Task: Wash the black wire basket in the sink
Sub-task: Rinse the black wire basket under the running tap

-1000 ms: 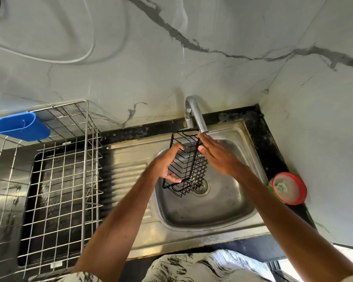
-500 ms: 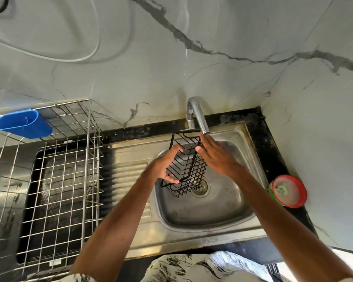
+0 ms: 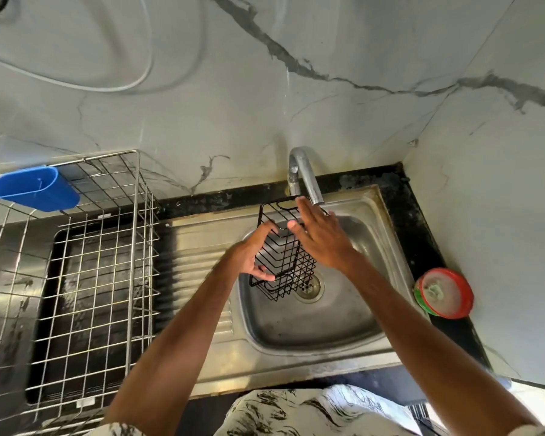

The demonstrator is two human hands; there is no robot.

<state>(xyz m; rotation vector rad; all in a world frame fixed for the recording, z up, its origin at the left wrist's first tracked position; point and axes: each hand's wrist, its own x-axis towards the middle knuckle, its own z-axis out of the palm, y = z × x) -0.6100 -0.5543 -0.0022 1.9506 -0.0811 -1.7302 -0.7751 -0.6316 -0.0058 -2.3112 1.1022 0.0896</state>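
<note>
The black wire basket (image 3: 285,262) hangs tilted over the steel sink (image 3: 312,325), just below the spout of the tap (image 3: 306,177). My left hand (image 3: 254,253) grips its left side, thumb on the near lower edge and fingers curled over the upper wires. My right hand (image 3: 320,237) lies flat against the basket's right side, fingers straight and pointing up toward the spout. No water stream is plainly visible. The basket's right wall is hidden behind my right hand.
A steel wire dish rack (image 3: 85,278) with a blue plastic holder (image 3: 35,188) stands on the left over the drainboard. A red-rimmed round tub (image 3: 444,292) sits on the black counter right of the sink. Marble walls close in behind and to the right.
My right hand has slid up along the basket, its fingertips now by the spout. The basket and my left hand stay almost where they were.
</note>
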